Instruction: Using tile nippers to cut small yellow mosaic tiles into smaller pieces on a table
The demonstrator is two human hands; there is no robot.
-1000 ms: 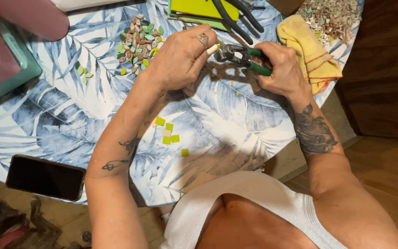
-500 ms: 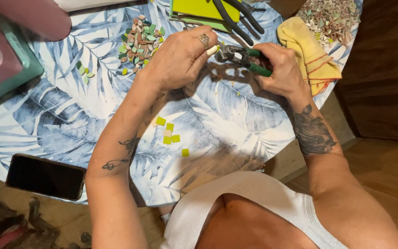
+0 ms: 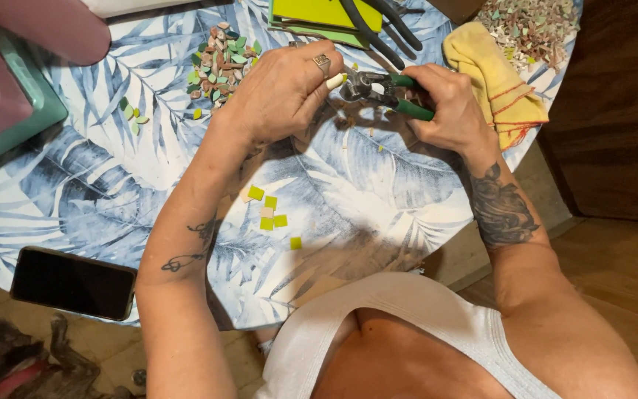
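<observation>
Looking down, we see our right hand [image 3: 448, 103] wrapped tight around the green handles of a pair of nippers [image 3: 378, 89], the metal head pointing toward our left hand [image 3: 282, 92]. That left hand pinches a small pale tile piece [image 3: 336, 80] between thumb and fingertips and holds it right at the head of the nippers; we cannot tell whether the blades are biting it or only touching. Both hands hover above the table [image 3: 378, 185], which wears a blue and white leaf-print cover. Just beyond the left hand lies a heap of tile chips [image 3: 219, 59] in green, pink and brown. Nearer our body sit a few small yellow-green squares [image 3: 269, 210], close together. A yellow cloth [image 3: 496, 81] lies just beside the right hand, and a black phone [image 3: 74, 283] rests at the near left edge, well apart from both hands.
</observation>
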